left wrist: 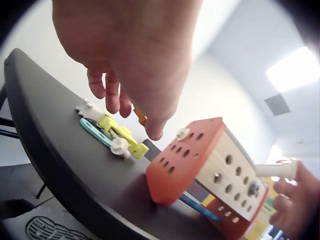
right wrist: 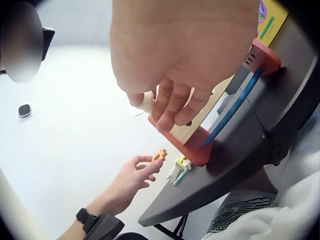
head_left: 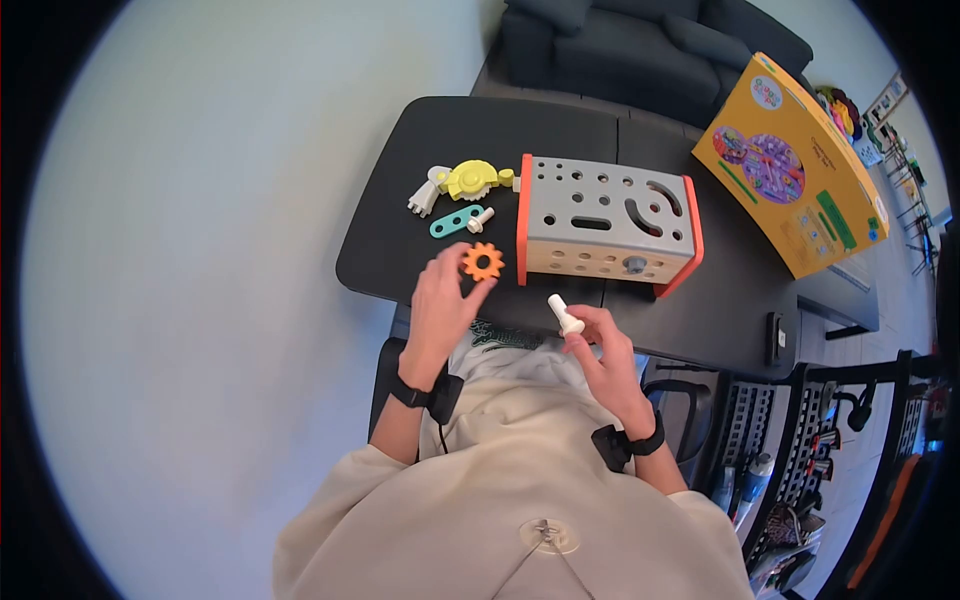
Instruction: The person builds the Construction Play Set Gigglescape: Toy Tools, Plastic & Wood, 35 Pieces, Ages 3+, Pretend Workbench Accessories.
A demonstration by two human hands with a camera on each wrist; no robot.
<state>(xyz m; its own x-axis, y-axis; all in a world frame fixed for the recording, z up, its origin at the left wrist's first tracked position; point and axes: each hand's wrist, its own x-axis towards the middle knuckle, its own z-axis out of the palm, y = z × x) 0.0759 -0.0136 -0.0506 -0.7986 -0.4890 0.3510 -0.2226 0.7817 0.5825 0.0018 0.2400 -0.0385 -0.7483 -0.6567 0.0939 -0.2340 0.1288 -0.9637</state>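
My left hand (head_left: 442,305) pinches an orange toy gear (head_left: 483,262) by its edge, held over the table's left part. In the left wrist view only a sliver of orange shows past the fingers. Between the thumb and fingers of my right hand (head_left: 606,362) is a white toy bolt (head_left: 562,312), its shank pointing away from me. A toy workbench (head_left: 600,200) with a grey perforated top and red end panels stands just beyond both hands. A grey bolt head (head_left: 634,265) sits in its near wooden side, and a blue bar (right wrist: 235,106) runs low along it.
Left of the workbench lie a teal strip (head_left: 449,224) with a white bolt (head_left: 481,220) on it, a yellow saw-like disc (head_left: 470,180) and a white piece (head_left: 425,194). A large yellow box (head_left: 790,170) stands at the right. A small black object (head_left: 775,338) lies near the right corner.
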